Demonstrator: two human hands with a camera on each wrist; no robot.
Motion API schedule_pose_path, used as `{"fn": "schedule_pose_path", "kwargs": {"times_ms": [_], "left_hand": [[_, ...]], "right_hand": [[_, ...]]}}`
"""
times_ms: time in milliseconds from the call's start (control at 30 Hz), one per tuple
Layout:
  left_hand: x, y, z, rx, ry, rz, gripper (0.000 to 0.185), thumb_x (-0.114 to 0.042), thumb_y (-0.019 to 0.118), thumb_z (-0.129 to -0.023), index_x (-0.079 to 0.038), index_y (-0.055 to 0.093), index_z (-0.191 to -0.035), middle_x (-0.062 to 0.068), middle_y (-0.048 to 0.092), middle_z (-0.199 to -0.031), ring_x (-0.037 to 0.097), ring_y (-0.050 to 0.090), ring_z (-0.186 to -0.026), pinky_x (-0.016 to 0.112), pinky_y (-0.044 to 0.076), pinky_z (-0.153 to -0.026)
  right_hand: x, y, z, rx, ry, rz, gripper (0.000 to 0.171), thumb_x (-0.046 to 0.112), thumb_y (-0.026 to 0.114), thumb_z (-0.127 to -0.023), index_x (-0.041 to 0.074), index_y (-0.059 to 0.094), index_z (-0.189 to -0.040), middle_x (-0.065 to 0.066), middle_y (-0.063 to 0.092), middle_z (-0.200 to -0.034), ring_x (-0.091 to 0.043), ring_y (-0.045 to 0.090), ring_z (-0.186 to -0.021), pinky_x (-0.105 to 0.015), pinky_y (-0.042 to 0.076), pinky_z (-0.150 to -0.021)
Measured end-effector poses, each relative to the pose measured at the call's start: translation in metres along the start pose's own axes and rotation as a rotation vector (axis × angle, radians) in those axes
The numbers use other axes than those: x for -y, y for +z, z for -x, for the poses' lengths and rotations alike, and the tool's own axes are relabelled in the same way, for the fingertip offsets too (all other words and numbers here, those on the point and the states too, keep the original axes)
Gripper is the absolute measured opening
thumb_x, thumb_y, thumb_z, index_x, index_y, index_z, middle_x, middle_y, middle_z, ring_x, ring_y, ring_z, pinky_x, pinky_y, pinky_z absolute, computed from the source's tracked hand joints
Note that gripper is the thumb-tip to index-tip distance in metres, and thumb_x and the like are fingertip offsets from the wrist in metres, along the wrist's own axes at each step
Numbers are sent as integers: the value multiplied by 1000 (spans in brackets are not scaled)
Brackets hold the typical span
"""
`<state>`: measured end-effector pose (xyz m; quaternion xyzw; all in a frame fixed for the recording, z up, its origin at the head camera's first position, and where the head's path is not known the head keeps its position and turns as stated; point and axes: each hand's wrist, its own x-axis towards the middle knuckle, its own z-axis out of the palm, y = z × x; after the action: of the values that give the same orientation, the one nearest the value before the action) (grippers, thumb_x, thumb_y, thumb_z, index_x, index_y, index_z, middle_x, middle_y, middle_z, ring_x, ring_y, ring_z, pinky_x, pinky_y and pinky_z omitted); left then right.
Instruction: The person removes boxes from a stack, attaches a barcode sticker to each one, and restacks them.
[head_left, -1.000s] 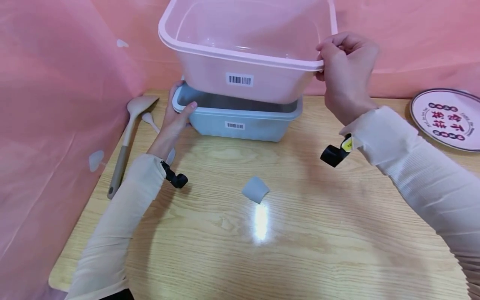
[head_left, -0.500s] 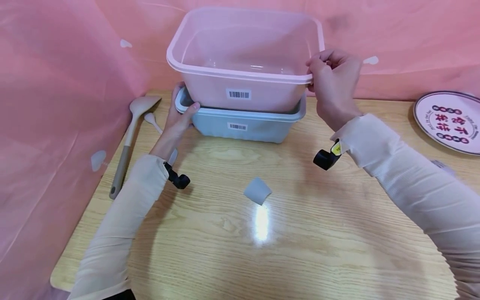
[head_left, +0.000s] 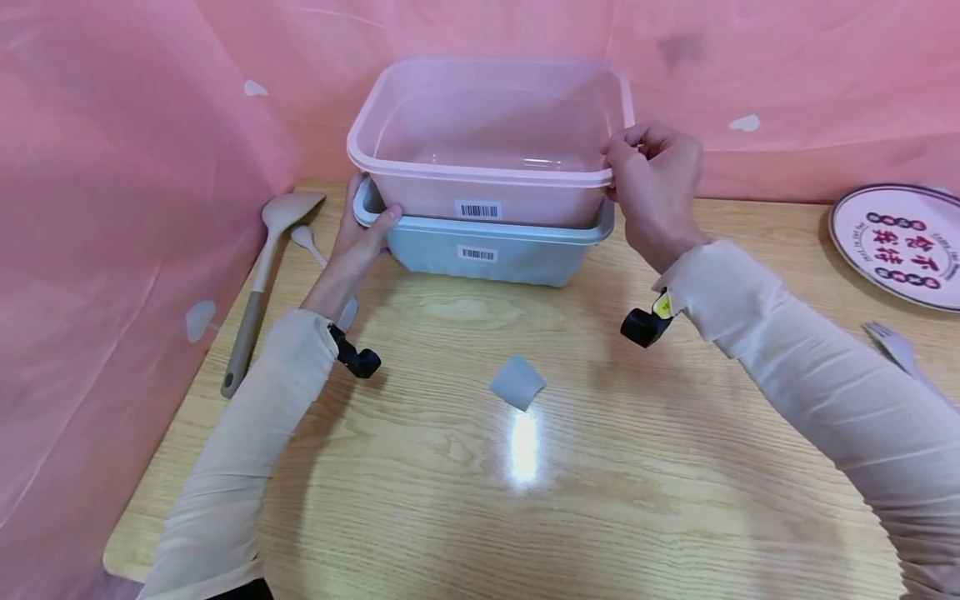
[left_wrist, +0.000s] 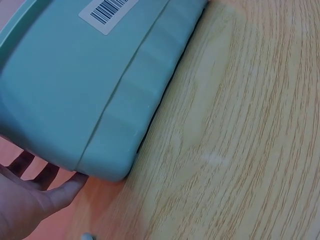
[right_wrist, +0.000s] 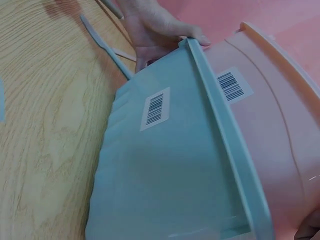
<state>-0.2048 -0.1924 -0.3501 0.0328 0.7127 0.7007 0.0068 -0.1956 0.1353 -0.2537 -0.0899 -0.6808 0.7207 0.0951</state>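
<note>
A pink plastic basin (head_left: 420,193) with a barcode label sits partly inside a light blue basin (head_left: 420,246) on the table. Its upper walls and rim stand above the blue rim. My right hand (head_left: 658,190) pinches the pink rim at its front right corner. At the left end, my left hand (head_left: 356,237) grips the blue basin, thumb over the rim and fingers round the outside. In the left wrist view, fingers of the left hand (left_wrist: 37,200) lie against the blue end wall. The right wrist view shows the pink wall (right_wrist: 270,125) rising out of the blue basin (right_wrist: 175,165).
On the left lie a spatula-like utensil (head_left: 258,287) with a grey handle and a small white spoon (head_left: 306,240). A grey flat piece (head_left: 517,382) lies mid-table. To the right are a printed plate (head_left: 877,237) and a fork (head_left: 892,343). Pink cloth (head_left: 487,29) hangs behind.
The right hand has lowered the pink basin down into the blue one, also moving slightly left. The left hand has kept its grip on the blue basin. The fork has come into view.
</note>
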Motion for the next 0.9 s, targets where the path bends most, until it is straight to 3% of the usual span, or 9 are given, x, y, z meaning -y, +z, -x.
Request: {"fn": "schedule_pose_path", "kwargs": {"times_ms": [200,533,900], "left_hand": [[1,-1,2,-5,7,-9,78,-31,63,-86,-43,19,-149,0,25,-157,28,31,-139,73,34,-99],[-3,-6,3,21,25,-45,80,-48,71,-82,-44,23,-146,1,31,-153,28,39,-134,69,42,-94],[-4,-16,1,76,48,35,103,-56,82,-63,-36,28,-148,9,34,-152,26,40,-133,70,41,-94]], "right_hand": [[-5,2,0,8,-30,19,16,5,59,-88,6,69,-76,-3,55,-71,-13,46,-52,-19,46,-48],[-10,5,1,10,-47,145,18,7,58,-88,12,68,-74,0,50,-62,-11,46,-52,-19,47,-51],[-11,10,3,56,-54,199,14,11,61,-86,13,68,-74,1,45,-56,-9,45,-46,-18,48,-49]]}}
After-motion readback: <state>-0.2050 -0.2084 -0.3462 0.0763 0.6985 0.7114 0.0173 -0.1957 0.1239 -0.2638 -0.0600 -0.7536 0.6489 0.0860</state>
